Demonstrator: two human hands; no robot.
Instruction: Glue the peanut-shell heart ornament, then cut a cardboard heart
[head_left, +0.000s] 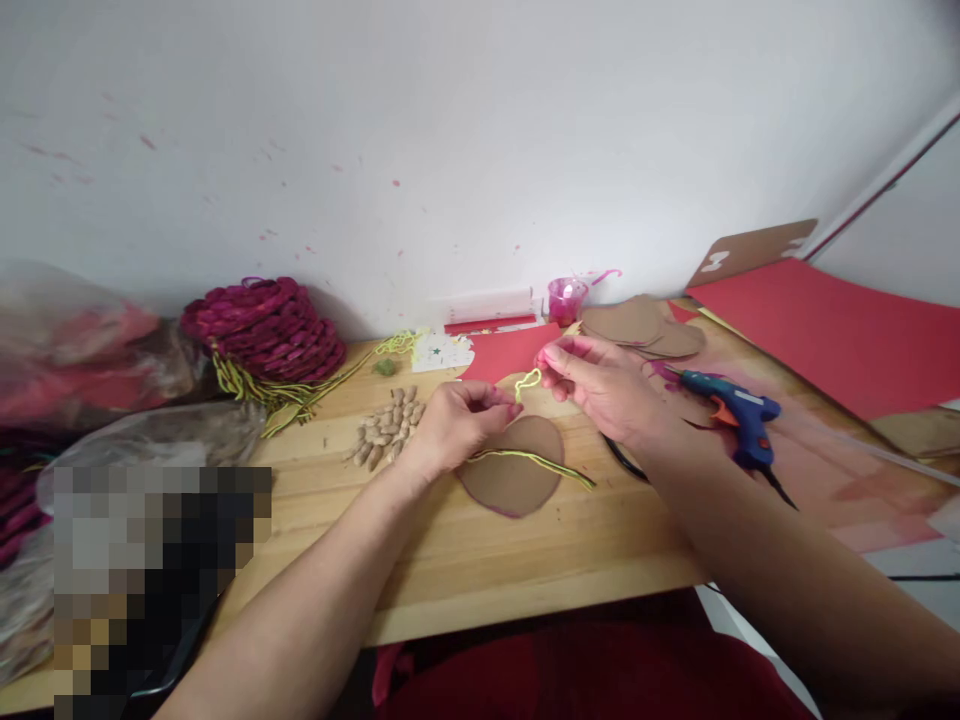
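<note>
A thin yellow-green yarn [529,380] forms a small loop between my two hands. My left hand [469,425] pinches its lower end, and my right hand [596,385] grips the upper end with fingertips pressed together. Directly below lies a rounded cardboard piece [510,492] with a pinkish edge. Across it runs a dark green and yellow strand [555,464], its left part hidden by my left hand. To the left of that hand, several peanuts in their shells [386,428] are spread on the wooden table [480,570].
A blue glue gun [746,425] lies right of my right forearm. More cardboard pieces [637,328] and a pink cup [567,300] stand behind. Red sheets [840,330] cover the right side. At left are a magenta braided bundle [266,330] and plastic bags [90,350].
</note>
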